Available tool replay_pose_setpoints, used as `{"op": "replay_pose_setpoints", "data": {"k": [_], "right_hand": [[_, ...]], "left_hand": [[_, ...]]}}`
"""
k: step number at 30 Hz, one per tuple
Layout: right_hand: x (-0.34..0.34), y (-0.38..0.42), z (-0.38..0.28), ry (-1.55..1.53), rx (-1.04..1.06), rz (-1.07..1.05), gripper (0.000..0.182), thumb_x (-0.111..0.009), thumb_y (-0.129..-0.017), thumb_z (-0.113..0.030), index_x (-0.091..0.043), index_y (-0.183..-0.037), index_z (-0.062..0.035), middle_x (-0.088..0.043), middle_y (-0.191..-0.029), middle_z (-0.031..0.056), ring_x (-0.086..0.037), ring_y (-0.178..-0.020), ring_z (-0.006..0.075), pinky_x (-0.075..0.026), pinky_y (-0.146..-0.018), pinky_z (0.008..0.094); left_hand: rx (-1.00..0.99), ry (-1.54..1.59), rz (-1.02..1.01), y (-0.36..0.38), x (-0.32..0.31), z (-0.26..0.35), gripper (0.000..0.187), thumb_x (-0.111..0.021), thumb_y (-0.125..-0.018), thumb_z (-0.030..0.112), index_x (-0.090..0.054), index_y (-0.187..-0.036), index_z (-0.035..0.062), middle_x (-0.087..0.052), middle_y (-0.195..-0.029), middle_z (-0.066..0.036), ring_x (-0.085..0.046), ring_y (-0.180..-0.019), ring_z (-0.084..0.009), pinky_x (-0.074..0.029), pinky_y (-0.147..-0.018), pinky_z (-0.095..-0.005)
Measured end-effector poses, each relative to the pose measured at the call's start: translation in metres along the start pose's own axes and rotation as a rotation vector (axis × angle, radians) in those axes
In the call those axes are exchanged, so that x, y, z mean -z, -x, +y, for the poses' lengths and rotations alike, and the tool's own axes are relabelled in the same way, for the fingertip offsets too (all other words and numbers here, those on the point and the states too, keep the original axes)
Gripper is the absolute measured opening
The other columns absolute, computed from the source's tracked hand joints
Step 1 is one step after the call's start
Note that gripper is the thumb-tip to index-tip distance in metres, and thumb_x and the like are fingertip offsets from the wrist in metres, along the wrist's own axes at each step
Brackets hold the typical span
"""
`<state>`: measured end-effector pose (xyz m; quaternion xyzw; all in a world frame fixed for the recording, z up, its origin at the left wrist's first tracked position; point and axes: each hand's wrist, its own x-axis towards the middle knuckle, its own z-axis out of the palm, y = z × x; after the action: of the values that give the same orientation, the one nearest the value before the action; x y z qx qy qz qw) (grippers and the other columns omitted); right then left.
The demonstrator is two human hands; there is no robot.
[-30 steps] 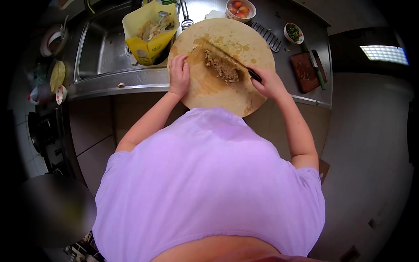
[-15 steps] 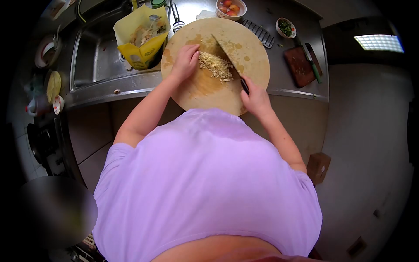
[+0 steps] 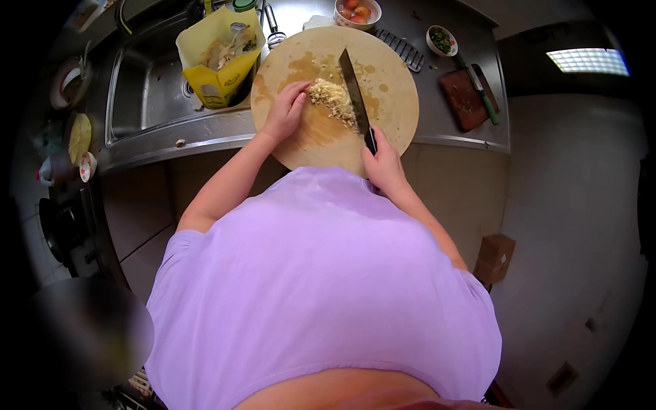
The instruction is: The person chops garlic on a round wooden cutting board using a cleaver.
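A heap of finely chopped pale food, like minced garlic (image 3: pixel 333 102), lies on a round wooden chopping board (image 3: pixel 396 102). My right hand (image 3: pixel 384 162) is wrapped round the dark handle of a cleaver (image 3: pixel 355 85). The broad blade stands along the right side of the heap, its tip pointing away from me. At the heap's left edge is my left hand (image 3: pixel 285 111), fingers stretched out towards the bits and holding nothing. Wet patches and small scraps mark the wood around the heap.
Left of the board is a steel sink (image 3: pixel 147 85) with a yellow bag of scraps (image 3: pixel 222 58) at its edge. Behind stand a bowl of reddish fruit (image 3: pixel 357 12) and a black rack (image 3: pixel 400 49). To the right are a bowl of chopped greens (image 3: pixel 442 41) and a green-handled knife (image 3: pixel 488 102) on a brown board (image 3: pixel 463 102).
The cleaver has swung from a slant to nearly straight away from me, and its handle has come left and nearer. My left hand has shifted slightly left and down.
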<state>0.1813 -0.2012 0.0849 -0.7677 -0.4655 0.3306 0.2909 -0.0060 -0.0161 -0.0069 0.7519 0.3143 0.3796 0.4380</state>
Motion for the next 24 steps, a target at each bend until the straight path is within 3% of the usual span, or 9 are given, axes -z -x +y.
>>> {"op": "replay_pose_setpoints", "data": {"k": [5, 7, 10, 24], "right_hand": [[-0.003, -0.013, -0.009, -0.104, 0.01, 0.056, 0.049, -0.057, -0.086, -0.015, -0.046, -0.133, -0.0042, -0.064, -0.086, 0.0272, -0.065, -0.082, 0.043, -0.05, -0.072, 0.0461], [0.009, -0.007, -0.028, -0.021, 0.08, 0.027, 0.049, -0.056, -0.087, -0.015, -0.046, -0.133, -0.0046, -0.065, -0.086, 0.0274, -0.065, -0.082, 0.0442, -0.05, -0.073, 0.0472], [-0.002, -0.017, -0.009, 0.12, 0.133, -0.069, 0.049, -0.055, -0.087, -0.016, -0.045, -0.134, -0.0051, -0.065, -0.089, 0.028, -0.064, -0.084, 0.0452, -0.05, -0.073, 0.0493], [0.017, -0.016, -0.02, 0.088, -0.009, -0.092, 0.045, -0.053, -0.086, -0.018, -0.048, -0.13, -0.0078, -0.065, -0.086, 0.0258, -0.064, -0.083, 0.044, -0.05, -0.073, 0.0487]], "left_hand": [[0.069, 0.07, 0.047, -0.002, 0.003, -0.008, 0.029, -0.049, -0.096, 0.012, -0.06, -0.119, -0.0034, -0.061, -0.118, -0.02, -0.058, -0.11, -0.0327, -0.045, -0.097, -0.0358], [-0.029, -0.043, 0.04, -0.001, 0.002, -0.012, 0.029, -0.05, -0.096, 0.012, -0.061, -0.118, -0.0034, -0.062, -0.115, -0.02, -0.058, -0.109, -0.033, -0.045, -0.097, -0.0357], [-0.011, -0.027, 0.055, 0.0, 0.001, -0.004, 0.029, -0.05, -0.096, 0.012, -0.061, -0.118, -0.0034, -0.062, -0.115, -0.021, -0.059, -0.109, -0.0333, -0.045, -0.097, -0.0358], [-0.036, -0.076, 0.062, 0.0, 0.001, -0.004, 0.028, -0.05, -0.095, 0.01, -0.062, -0.116, -0.0036, -0.062, -0.114, -0.021, -0.059, -0.108, -0.0343, -0.046, -0.095, -0.0363]]}}
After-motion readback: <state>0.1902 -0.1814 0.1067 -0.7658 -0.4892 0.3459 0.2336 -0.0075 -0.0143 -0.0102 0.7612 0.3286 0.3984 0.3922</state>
